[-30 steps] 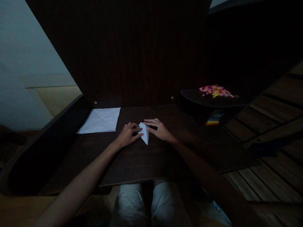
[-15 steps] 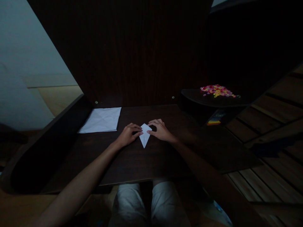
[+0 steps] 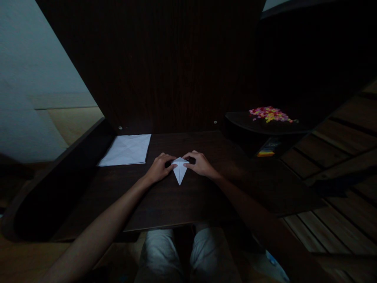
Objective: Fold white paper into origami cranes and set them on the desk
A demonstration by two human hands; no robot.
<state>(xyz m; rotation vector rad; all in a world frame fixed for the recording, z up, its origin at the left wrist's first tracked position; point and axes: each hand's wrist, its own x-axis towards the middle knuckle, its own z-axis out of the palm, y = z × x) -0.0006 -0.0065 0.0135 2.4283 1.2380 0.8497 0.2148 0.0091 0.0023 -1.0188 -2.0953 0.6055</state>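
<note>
A small white sheet of folded paper (image 3: 180,171), kite-shaped with its long point toward me, is between my hands over the dark desk. My left hand (image 3: 160,167) grips its left corner, thumb on the near face and fingers behind. At the right corner my right hand (image 3: 199,163) pinches it the same way. A crease runs down the middle of the paper, and a line crosses it near the top. The fingertips behind the paper are partly hidden.
Creased white paper sheets (image 3: 126,149) lie at the back left of the dark wooden desk (image 3: 182,210). On a curved shelf (image 3: 235,118) at the right sits a pile of small colourful pieces (image 3: 272,114). A raised side panel (image 3: 59,181) bounds the left.
The top of the folded paper looks lower and wider now, tilted or bent back. My fingers have shifted behind its upper edges, while both thumbs stay at the side corners.
</note>
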